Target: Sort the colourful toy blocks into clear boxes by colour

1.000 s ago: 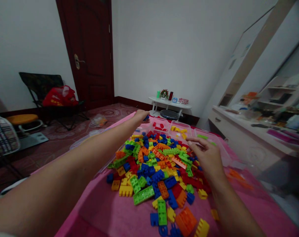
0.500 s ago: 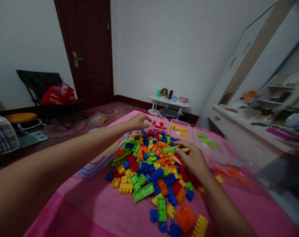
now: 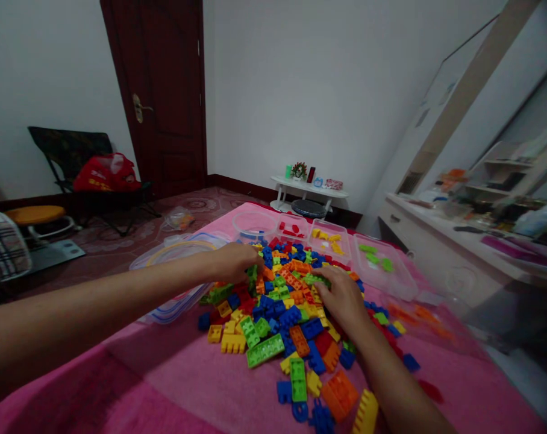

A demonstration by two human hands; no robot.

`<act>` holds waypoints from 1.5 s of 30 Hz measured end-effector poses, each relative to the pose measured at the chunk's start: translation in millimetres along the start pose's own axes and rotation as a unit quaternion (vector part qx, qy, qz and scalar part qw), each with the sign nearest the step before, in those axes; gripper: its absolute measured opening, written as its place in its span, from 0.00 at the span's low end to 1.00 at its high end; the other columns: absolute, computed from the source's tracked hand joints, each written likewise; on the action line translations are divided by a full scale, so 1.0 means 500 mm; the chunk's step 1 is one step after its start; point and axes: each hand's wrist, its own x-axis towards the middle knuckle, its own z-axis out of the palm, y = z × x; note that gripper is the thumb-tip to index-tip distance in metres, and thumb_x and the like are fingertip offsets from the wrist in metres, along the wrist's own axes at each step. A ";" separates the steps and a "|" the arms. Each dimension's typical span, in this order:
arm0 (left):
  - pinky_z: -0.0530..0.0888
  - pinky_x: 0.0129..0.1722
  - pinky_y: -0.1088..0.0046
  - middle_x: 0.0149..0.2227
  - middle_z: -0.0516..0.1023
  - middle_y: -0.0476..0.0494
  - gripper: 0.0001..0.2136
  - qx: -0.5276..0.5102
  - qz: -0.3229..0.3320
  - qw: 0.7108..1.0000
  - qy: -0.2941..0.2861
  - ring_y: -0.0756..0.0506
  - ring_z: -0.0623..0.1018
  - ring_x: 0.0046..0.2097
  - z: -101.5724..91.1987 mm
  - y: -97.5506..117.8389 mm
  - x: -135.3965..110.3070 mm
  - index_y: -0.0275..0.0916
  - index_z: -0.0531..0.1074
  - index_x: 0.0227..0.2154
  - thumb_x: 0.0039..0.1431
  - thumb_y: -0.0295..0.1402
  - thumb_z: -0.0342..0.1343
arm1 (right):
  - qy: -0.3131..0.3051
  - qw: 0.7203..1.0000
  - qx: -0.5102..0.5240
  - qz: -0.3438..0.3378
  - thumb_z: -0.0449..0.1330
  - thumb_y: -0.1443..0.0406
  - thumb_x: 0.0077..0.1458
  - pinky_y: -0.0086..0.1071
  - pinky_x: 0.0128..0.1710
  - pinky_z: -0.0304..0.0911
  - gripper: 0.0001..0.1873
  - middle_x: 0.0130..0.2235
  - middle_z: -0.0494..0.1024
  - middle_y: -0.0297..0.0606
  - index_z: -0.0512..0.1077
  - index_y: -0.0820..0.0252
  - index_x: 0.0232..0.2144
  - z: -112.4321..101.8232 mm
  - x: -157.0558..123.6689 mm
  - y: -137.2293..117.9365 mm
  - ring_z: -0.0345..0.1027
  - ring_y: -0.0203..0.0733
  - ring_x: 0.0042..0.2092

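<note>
A large heap of toy building bricks [image 3: 278, 307] in red, blue, yellow, green and orange lies on a pink cloth. My left hand [image 3: 240, 263] is at the heap's left side, fingers curled down among the bricks; the fingertips are hidden. Dark green bricks [image 3: 252, 276] show right beside those fingers. On the heap's right side, my right hand [image 3: 343, 295] has its thumb and fingers closed about a green brick [image 3: 316, 279], which is partly covered. Clear trays stand behind the heap: one with red bricks [image 3: 293, 230], one with yellow bricks [image 3: 330, 240], one with green bricks [image 3: 373, 258].
A round clear container [image 3: 255, 222] stands behind my left hand, with clear lids [image 3: 174, 308] to the left. An orange-filled clear bag [image 3: 425, 319] lies on the right of the pink cloth [image 3: 187, 386]. Beyond are a low white table [image 3: 309, 188] and a dresser [image 3: 418, 223].
My left hand has come back from near the red-brick tray and down into the heap's left side. My right hand has shifted slightly nearer, and the green brick by its fingers has turned.
</note>
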 end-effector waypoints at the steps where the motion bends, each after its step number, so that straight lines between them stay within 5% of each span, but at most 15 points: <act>1: 0.67 0.38 0.73 0.39 0.77 0.44 0.18 -0.006 0.001 1.000 0.014 0.44 0.74 0.40 -0.002 0.001 0.005 0.44 0.77 0.37 0.40 0.24 0.59 | 0.019 0.999 0.023 0.021 0.58 0.68 0.48 0.44 0.49 0.61 0.13 0.41 0.78 0.41 0.76 0.56 0.38 -0.003 0.001 0.000 0.68 0.48 0.46; 5: 0.68 0.35 0.74 0.34 0.76 0.45 0.15 -0.153 -0.012 0.983 0.104 0.47 0.74 0.34 -0.009 0.025 0.045 0.41 0.76 0.37 0.42 0.30 0.61 | 0.072 0.960 0.234 0.138 0.60 0.62 0.47 0.43 0.46 0.64 0.15 0.40 0.78 0.42 0.75 0.61 0.39 -0.011 0.007 -0.005 0.71 0.46 0.42; 7: 0.69 0.30 0.76 0.32 0.74 0.46 0.15 -0.333 -0.057 0.930 0.143 0.48 0.73 0.31 -0.001 0.051 0.078 0.39 0.74 0.38 0.45 0.33 0.60 | 0.086 0.902 0.369 0.204 0.62 0.58 0.45 0.41 0.40 0.68 0.19 0.38 0.79 0.42 0.74 0.63 0.39 -0.016 0.009 -0.009 0.72 0.45 0.39; 8: 0.70 0.28 0.76 0.31 0.73 0.46 0.14 -0.445 -0.088 0.878 0.152 0.49 0.74 0.31 0.005 0.066 0.096 0.38 0.73 0.38 0.47 0.35 0.59 | 0.095 0.869 0.426 0.232 0.63 0.57 0.44 0.39 0.37 0.69 0.20 0.37 0.79 0.41 0.74 0.62 0.39 -0.019 0.010 -0.010 0.73 0.44 0.37; 11: 0.72 0.27 0.77 0.29 0.71 0.46 0.08 -0.729 -0.155 0.659 0.105 0.50 0.75 0.29 0.030 0.114 0.143 0.36 0.67 0.33 0.52 0.35 0.53 | 0.144 0.806 0.508 0.269 0.65 0.57 0.41 0.37 0.32 0.71 0.23 0.38 0.78 0.41 0.73 0.61 0.40 -0.032 0.013 -0.013 0.73 0.44 0.36; 13: 0.73 0.26 0.78 0.28 0.71 0.44 0.08 -0.815 -0.172 0.552 0.035 0.50 0.75 0.28 0.047 0.141 0.164 0.35 0.65 0.30 0.55 0.35 0.50 | 0.174 0.819 0.488 0.246 0.65 0.57 0.42 0.37 0.34 0.71 0.23 0.41 0.78 0.42 0.73 0.61 0.41 -0.040 0.014 -0.013 0.73 0.44 0.38; 15: 0.73 0.26 0.79 0.28 0.72 0.43 0.09 -0.840 -0.157 0.519 -0.019 0.51 0.75 0.27 0.064 0.160 0.176 0.34 0.66 0.31 0.56 0.36 0.49 | 0.164 0.870 0.421 0.196 0.62 0.59 0.45 0.38 0.39 0.69 0.21 0.44 0.77 0.43 0.73 0.60 0.43 -0.046 0.015 -0.014 0.72 0.45 0.42; 18: 0.73 0.24 0.80 0.29 0.72 0.46 0.10 -0.822 -0.106 0.559 0.003 0.52 0.75 0.26 0.091 0.173 0.179 0.37 0.67 0.37 0.52 0.33 0.56 | 0.101 0.945 0.292 0.104 0.59 0.64 0.47 0.41 0.47 0.65 0.18 0.47 0.76 0.42 0.74 0.59 0.43 -0.047 0.016 -0.019 0.69 0.45 0.47; 20: 0.73 0.23 0.80 0.29 0.72 0.48 0.14 -0.796 -0.087 0.597 0.042 0.52 0.75 0.26 0.106 0.173 0.178 0.39 0.66 0.41 0.50 0.30 0.57 | 0.075 0.968 0.228 0.070 0.58 0.66 0.47 0.41 0.49 0.63 0.19 0.48 0.75 0.42 0.74 0.58 0.44 -0.045 0.015 -0.024 0.68 0.45 0.48; 30: 0.70 0.22 0.79 0.30 0.75 0.48 0.25 -0.726 -0.104 0.665 0.142 0.52 0.72 0.22 0.147 0.182 0.180 0.44 0.60 0.56 0.54 0.35 0.56 | 0.008 0.985 0.173 0.020 0.57 0.71 0.45 0.40 0.52 0.60 0.26 0.48 0.74 0.37 0.71 0.51 0.49 -0.020 -0.004 -0.050 0.67 0.45 0.50; 37: 0.70 0.21 0.77 0.21 0.74 0.49 0.38 -0.741 -0.089 0.659 0.093 0.48 0.75 0.21 0.134 0.188 0.172 0.38 0.40 0.64 0.56 0.43 0.53 | -0.009 0.971 0.232 0.061 0.58 0.67 0.46 0.37 0.41 0.66 0.22 0.42 0.76 0.35 0.71 0.53 0.47 -0.062 0.014 -0.011 0.70 0.43 0.42; 45: 0.72 0.22 0.77 0.27 0.76 0.44 0.35 -0.746 -0.081 0.650 0.122 0.49 0.75 0.24 0.148 0.177 0.182 0.37 0.41 0.63 0.57 0.37 0.53 | 0.040 0.943 0.165 0.285 0.64 0.64 0.40 0.27 0.20 0.60 0.25 0.27 0.74 0.34 0.71 0.62 0.44 -0.149 0.134 0.187 0.66 0.35 0.23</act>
